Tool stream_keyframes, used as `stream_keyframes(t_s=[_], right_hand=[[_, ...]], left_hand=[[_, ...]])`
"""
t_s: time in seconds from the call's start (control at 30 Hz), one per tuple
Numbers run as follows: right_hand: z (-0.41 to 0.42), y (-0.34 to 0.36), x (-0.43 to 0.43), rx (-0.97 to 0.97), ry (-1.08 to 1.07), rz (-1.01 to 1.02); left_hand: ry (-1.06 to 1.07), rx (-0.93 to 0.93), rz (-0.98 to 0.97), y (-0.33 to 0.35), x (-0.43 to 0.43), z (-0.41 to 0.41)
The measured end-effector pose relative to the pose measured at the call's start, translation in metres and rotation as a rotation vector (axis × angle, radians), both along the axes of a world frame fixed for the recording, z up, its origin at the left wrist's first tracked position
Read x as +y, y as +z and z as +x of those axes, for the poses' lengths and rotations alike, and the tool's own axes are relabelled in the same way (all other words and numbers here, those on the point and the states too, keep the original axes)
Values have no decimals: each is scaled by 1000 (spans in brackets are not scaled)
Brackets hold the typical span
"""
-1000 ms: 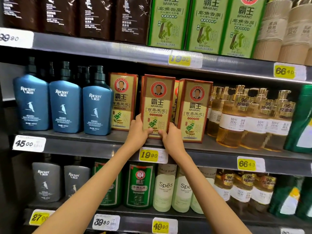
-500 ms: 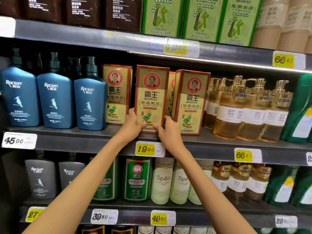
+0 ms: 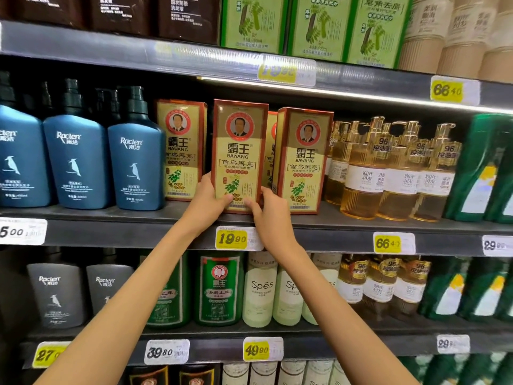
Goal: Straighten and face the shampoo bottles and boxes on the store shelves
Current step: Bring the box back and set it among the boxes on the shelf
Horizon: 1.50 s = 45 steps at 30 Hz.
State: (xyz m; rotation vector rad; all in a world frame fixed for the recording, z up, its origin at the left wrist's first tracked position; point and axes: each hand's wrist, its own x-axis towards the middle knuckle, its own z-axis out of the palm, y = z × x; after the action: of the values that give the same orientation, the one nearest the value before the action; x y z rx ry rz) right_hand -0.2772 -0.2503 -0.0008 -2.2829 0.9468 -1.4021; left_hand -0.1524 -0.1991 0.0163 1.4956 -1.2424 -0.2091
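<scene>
1. The left hand [image 3: 206, 204] and right hand [image 3: 270, 215] are gripping the middle box [image 3: 238, 154] by its lower side edges.
2. It is sitting upright near the shelf [image 3: 125, 232] front edge, slim gaps separating it from the left box [image 3: 180, 148] and right box [image 3: 302, 159].

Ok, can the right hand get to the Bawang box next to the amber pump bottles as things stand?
Probably yes. That Bawang box stands at the shelf front right beside the right hand, nothing before it; the hand must first release the middle box it grips.

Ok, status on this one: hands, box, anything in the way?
Both gripping: left hand, right hand on the middle box, near its base. Box upright, label forward. Nothing blocking.
</scene>
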Motion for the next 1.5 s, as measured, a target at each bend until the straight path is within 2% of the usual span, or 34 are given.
stream_keyframes(t_s=[0.17, 0.27, 0.37, 0.5, 0.6, 0.73, 0.83, 0.93, 1.07, 1.23, 1.3, 1.4, 1.5], right_hand=[[-41, -5, 3, -320, -119, -198], [-68, 14, -23, -430, -252, -48], [-89, 31, -55, -323, -127, 275], [-93, 25, -79, -195, 167, 523], [-90, 19, -87, -135, 264, 504], [-89, 18, -86, -126, 329, 482], [-91, 20, -78, -211, 291, 451], [-93, 20, -60, -306, 204, 328], [-107, 24, -20, -531, 205, 294], [-133, -8, 46, -606, 354, 455], [-142, -29, 67, -574, 358, 486], [-153, -63, 88, -452, 324, 545], [-169, -87, 102, -410, 516, 781]], left_hand=[[7, -45, 11, 0, 1, 1], [68, -44, 49, -1, 1, -1], [211, 14, -31, -7, 8, -13], [265, 40, -217, -20, 32, -34], [190, 22, -307, -25, 46, -48], [96, 24, -220, -29, 47, -62], [41, 47, -192, -29, 47, -74], [7, 64, -180, -30, 49, -82], [-32, 100, -213, -28, 56, -90], [-331, 406, -76, -39, 71, -130], [-329, 451, -44, -60, 79, -145], [-268, 403, -49, -100, 97, -161], [-279, 491, -83, -130, 114, -173]])
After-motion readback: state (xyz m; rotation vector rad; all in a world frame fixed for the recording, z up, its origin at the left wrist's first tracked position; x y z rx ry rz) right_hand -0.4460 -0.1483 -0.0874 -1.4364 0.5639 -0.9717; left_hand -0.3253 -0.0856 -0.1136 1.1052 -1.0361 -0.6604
